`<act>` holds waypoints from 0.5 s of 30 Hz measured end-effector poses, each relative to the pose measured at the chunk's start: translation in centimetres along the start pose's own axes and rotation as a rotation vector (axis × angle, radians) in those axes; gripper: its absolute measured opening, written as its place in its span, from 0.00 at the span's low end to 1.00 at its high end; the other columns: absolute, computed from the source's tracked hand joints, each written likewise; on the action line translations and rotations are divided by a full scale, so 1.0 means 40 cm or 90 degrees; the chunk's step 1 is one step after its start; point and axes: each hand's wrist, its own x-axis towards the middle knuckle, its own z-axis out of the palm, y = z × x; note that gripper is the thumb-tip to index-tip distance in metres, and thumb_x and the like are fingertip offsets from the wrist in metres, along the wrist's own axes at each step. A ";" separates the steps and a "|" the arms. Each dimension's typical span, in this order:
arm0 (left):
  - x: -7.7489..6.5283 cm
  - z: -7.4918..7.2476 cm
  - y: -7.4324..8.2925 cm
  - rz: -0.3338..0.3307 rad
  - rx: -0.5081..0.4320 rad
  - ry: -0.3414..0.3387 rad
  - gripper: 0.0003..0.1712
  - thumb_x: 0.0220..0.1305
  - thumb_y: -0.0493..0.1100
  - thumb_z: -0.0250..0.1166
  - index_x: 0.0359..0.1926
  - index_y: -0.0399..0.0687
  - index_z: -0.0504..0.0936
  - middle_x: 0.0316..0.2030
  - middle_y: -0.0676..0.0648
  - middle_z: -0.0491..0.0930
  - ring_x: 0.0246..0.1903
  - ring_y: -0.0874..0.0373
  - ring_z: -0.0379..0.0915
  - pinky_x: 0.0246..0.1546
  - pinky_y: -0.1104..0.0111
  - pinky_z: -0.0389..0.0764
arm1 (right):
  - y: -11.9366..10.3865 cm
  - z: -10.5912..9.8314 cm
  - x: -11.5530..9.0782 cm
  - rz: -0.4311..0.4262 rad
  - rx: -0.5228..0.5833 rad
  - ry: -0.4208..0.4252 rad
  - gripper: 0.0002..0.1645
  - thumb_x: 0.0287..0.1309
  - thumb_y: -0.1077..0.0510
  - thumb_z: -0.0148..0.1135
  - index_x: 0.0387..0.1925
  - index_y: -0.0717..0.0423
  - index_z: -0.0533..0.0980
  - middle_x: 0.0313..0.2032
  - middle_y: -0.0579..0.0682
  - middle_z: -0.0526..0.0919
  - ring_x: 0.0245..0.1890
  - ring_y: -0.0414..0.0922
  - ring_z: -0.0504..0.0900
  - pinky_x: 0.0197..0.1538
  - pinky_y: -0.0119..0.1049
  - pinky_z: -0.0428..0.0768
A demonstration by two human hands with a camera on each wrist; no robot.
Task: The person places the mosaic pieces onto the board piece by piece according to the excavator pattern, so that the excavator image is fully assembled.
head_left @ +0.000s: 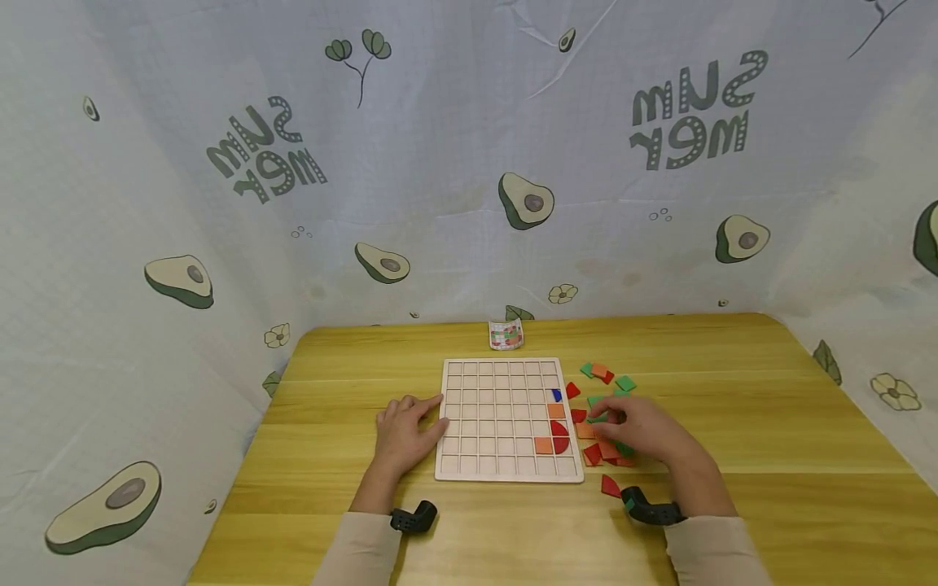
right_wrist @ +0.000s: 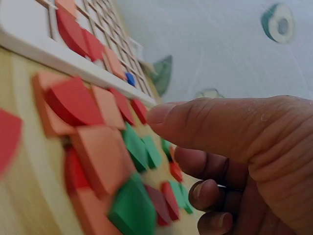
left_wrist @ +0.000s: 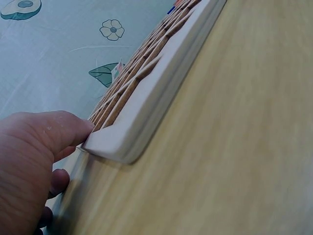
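A pale wooden grid board (head_left: 506,477) lies on the table. My left hand (head_left: 401,431) touches its left edge with thumb and index finger; in the left wrist view the thumb (left_wrist: 68,129) rests on the board's rim near a corner. My right hand (head_left: 643,425) is over loose coloured pieces beside the board, thumb and index finger apart. Nearest its fingertips is a green piece (head_left: 598,419). In the right wrist view no piece shows between thumb and index finger. Red quarter-circles (head_left: 559,429), orange squares (head_left: 555,411) and a small blue piece (head_left: 557,395) sit in the board's right-hand cells.
A small patterned card (head_left: 506,334) stands behind the board. Orange, red and green pieces (right_wrist: 100,156) overlap in a pile along the board's right side. A single red quarter-circle (head_left: 610,486) lies nearer the front. Printed cloth (head_left: 454,163) hangs behind the table.
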 end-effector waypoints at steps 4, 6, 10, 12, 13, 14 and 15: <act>0.000 0.001 0.000 -0.007 0.001 -0.003 0.26 0.64 0.59 0.67 0.62 0.63 0.83 0.41 0.51 0.80 0.42 0.54 0.68 0.47 0.55 0.62 | 0.030 -0.029 -0.018 0.019 0.012 -0.003 0.13 0.65 0.53 0.68 0.48 0.55 0.83 0.31 0.48 0.74 0.32 0.45 0.70 0.34 0.36 0.70; 0.000 0.001 0.000 -0.008 0.003 -0.002 0.26 0.63 0.59 0.67 0.62 0.63 0.83 0.41 0.51 0.80 0.42 0.54 0.68 0.47 0.56 0.62 | 0.041 -0.036 -0.023 0.023 0.024 -0.013 0.13 0.64 0.55 0.68 0.48 0.56 0.83 0.31 0.48 0.73 0.33 0.45 0.69 0.34 0.36 0.69; 0.000 0.000 0.000 -0.006 0.005 -0.001 0.26 0.63 0.59 0.67 0.62 0.64 0.83 0.41 0.51 0.80 0.41 0.55 0.67 0.45 0.57 0.62 | 0.043 -0.045 -0.032 0.038 0.044 -0.051 0.13 0.60 0.56 0.72 0.46 0.56 0.83 0.29 0.49 0.74 0.32 0.45 0.69 0.34 0.36 0.68; -0.001 -0.001 0.000 -0.006 0.004 -0.001 0.26 0.63 0.59 0.67 0.62 0.64 0.83 0.41 0.51 0.80 0.41 0.55 0.67 0.45 0.57 0.61 | 0.039 -0.046 -0.035 0.051 0.051 -0.077 0.14 0.57 0.56 0.74 0.45 0.54 0.84 0.29 0.49 0.74 0.32 0.45 0.70 0.34 0.37 0.69; -0.001 -0.001 0.001 -0.005 0.002 -0.001 0.26 0.63 0.59 0.67 0.62 0.64 0.84 0.41 0.51 0.80 0.41 0.55 0.67 0.45 0.57 0.61 | 0.036 -0.047 -0.037 0.059 0.057 -0.091 0.15 0.55 0.56 0.75 0.45 0.54 0.83 0.29 0.49 0.73 0.32 0.46 0.70 0.35 0.38 0.69; -0.001 -0.002 0.001 -0.005 0.001 -0.001 0.26 0.63 0.59 0.67 0.62 0.64 0.84 0.41 0.51 0.80 0.40 0.55 0.67 0.45 0.58 0.61 | 0.033 -0.048 -0.038 0.067 0.063 -0.101 0.16 0.54 0.57 0.75 0.45 0.53 0.83 0.30 0.50 0.73 0.32 0.47 0.70 0.35 0.38 0.69; -0.001 -0.002 0.002 -0.005 -0.001 -0.001 0.26 0.63 0.59 0.67 0.62 0.64 0.84 0.41 0.51 0.80 0.41 0.55 0.67 0.45 0.58 0.61 | 0.032 -0.047 -0.039 0.069 0.063 -0.110 0.17 0.53 0.58 0.76 0.45 0.54 0.82 0.30 0.50 0.72 0.33 0.47 0.69 0.35 0.39 0.68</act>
